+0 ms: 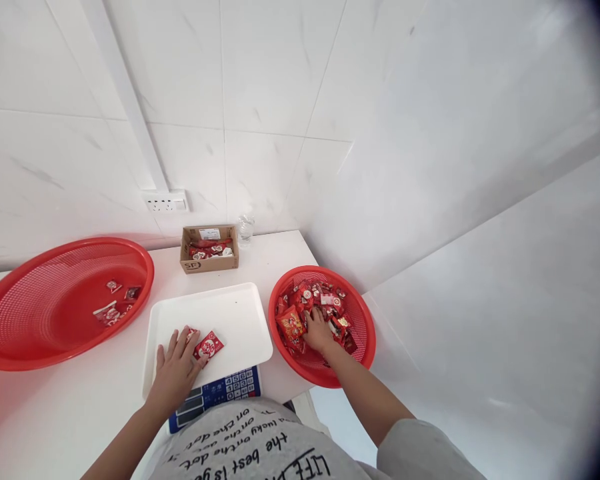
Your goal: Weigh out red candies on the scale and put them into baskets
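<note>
My left hand [173, 373] lies with its fingers spread on the white tray [230, 313] of a scale, touching a red packet [209, 347]; part of another red piece shows by its fingertips. My right hand [318, 331] reaches into the round red basket [365, 327] on the right, among many small red packets [291, 323]. Its fingertips are partly hidden among them, and what they hold, if anything, cannot be made out. Below the tray shows the scale's blue keypad [235, 388].
A large red basket [75, 247] with several small packets stands at the left. Against the wall are a cardboard box [213, 265] of red packets and a clear plastic cup [245, 230]. A wall socket [165, 201] is above. Another red rim shows at the far left edge.
</note>
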Tool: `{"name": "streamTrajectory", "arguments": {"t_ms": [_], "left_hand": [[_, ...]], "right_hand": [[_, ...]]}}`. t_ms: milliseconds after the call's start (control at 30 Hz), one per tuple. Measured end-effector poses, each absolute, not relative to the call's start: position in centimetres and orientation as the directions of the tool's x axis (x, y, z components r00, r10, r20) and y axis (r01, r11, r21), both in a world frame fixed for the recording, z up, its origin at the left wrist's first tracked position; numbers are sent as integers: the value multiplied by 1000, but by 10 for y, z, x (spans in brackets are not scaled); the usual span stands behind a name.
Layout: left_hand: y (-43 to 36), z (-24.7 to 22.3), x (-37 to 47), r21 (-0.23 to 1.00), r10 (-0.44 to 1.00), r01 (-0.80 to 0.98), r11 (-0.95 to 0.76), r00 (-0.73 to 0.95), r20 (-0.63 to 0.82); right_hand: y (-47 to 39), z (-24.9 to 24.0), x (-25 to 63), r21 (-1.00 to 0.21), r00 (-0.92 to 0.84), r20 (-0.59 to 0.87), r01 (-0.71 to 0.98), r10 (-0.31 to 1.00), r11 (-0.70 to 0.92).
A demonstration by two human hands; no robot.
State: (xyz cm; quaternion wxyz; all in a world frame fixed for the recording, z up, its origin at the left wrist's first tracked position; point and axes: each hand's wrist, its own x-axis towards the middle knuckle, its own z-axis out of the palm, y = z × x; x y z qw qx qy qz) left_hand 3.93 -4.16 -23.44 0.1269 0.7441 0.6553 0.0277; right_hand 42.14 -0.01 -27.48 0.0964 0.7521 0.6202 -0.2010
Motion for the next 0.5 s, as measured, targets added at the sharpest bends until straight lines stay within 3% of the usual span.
{"name": "streamTrajectory", "arguments": {"t_ms": [500], "left_hand": [[-42, -232, 38, 186, 978, 974, -128, 156, -139]], "right_hand": [[47, -262, 415, -22, 180, -516, 975, 837, -223]]}}
